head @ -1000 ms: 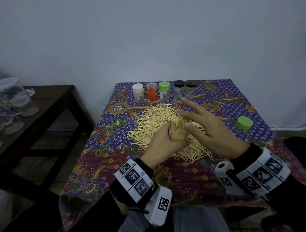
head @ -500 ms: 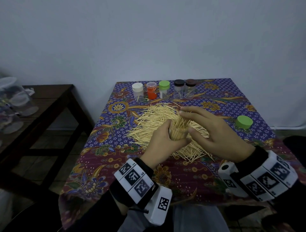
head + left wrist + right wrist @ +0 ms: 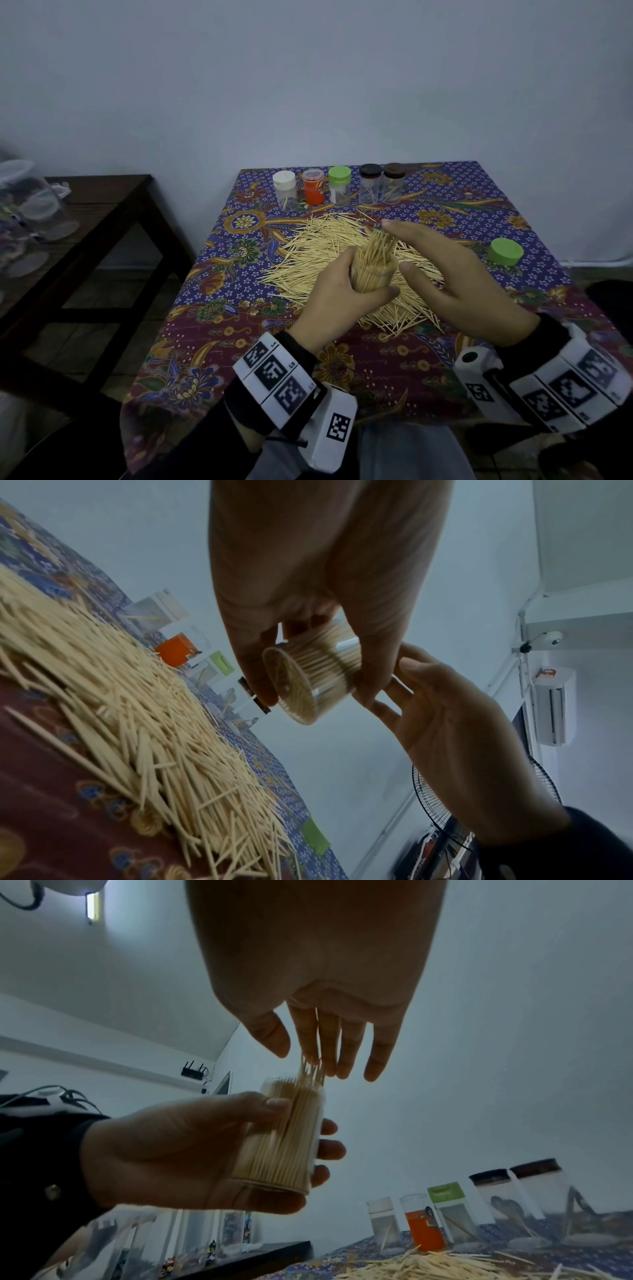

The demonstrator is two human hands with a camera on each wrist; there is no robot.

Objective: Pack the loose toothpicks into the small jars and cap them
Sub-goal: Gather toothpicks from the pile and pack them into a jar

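Clear plastic jar point(image 3: 373, 274), packed with upright toothpicks, sits clasped in the left hand point(image 3: 337, 301), thumb and fingers wrapped round its sides. Above its mouth, the right hand point(image 3: 455, 277) hovers with fingers straight, grasping nothing. Below, a pile of toothpicks point(image 3: 329, 246) covers the patterned tablecloth point(image 3: 239, 342); a green cap point(image 3: 506, 251) lies apart, capped jars point(image 3: 339, 185) by the wall.

My right hand point(image 3: 459, 284) has flattened out: half a second ago its fingers curled down onto the toothpick tips point(image 3: 378, 245) sticking out of the jar point(image 3: 371, 274), and now they stretch straight across just above them, thumb dropped beside the jar. The splayed tips look gathered closer over the jar mouth.
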